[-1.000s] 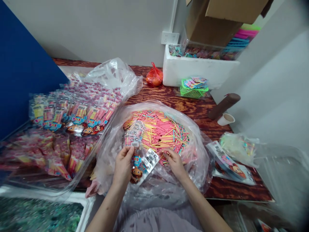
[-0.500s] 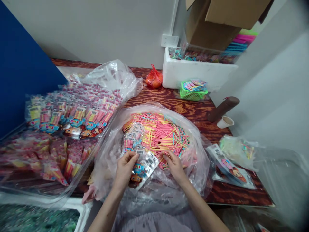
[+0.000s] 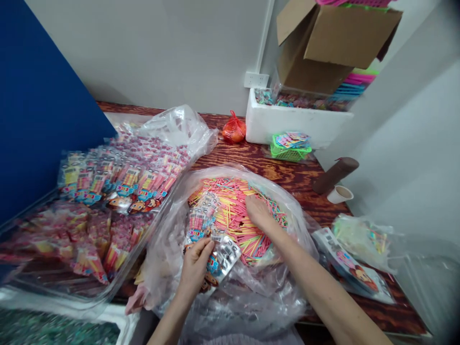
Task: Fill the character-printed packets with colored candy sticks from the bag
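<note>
Forward goes my right hand (image 3: 258, 213), away from beside the printed packet (image 3: 227, 256) and out over the middle of the colourful sticks (image 3: 224, 203), fingertips hidden, so I can't tell whether they grip any. My left hand (image 3: 197, 261) pinches that packet at the pile's near left, while the sticks lie heaped in an open plastic bag (image 3: 301, 235) on the table (image 3: 212, 155).

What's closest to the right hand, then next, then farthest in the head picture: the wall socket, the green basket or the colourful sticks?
1. Colourful sticks: right at the right hand.
2. Green basket: beyond the hand, on the table.
3. Wall socket: farthest back, above the table.
</note>
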The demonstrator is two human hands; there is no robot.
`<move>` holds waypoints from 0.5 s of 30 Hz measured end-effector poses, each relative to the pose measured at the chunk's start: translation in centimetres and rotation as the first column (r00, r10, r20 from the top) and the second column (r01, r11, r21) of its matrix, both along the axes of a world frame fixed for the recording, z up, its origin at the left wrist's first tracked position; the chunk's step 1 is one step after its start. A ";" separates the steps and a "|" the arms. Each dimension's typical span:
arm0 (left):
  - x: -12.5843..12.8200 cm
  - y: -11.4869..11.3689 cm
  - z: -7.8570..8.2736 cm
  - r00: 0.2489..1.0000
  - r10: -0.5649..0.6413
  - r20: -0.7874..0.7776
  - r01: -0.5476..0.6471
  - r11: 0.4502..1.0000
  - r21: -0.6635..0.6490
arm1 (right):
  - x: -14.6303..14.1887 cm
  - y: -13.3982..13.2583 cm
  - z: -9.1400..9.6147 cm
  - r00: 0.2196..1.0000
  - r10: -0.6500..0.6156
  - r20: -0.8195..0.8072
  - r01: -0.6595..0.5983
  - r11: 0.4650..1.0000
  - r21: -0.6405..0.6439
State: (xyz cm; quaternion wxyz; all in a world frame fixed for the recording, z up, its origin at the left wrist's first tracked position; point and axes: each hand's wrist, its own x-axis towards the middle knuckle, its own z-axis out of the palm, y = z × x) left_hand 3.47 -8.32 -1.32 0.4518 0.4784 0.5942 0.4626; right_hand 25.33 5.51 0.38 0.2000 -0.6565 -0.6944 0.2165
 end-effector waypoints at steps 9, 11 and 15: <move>-0.6 -0.3 -0.1 0.999 0.025 0.028 -0.024 0.999 -0.023 | 1.4 -0.1 1.0 0.911 -0.069 -0.406 0.060 0.998 -0.034; -0.4 -0.3 0.1 0.999 0.021 0.037 -0.020 0.999 -0.033 | 1.7 -1.3 1.2 0.843 -0.065 -0.533 0.030 0.997 -0.075; 0.3 -0.4 1.0 0.998 -0.001 0.057 0.004 0.999 -0.053 | 1.7 -5.1 1.3 0.695 -0.044 -0.717 -0.067 0.990 -0.126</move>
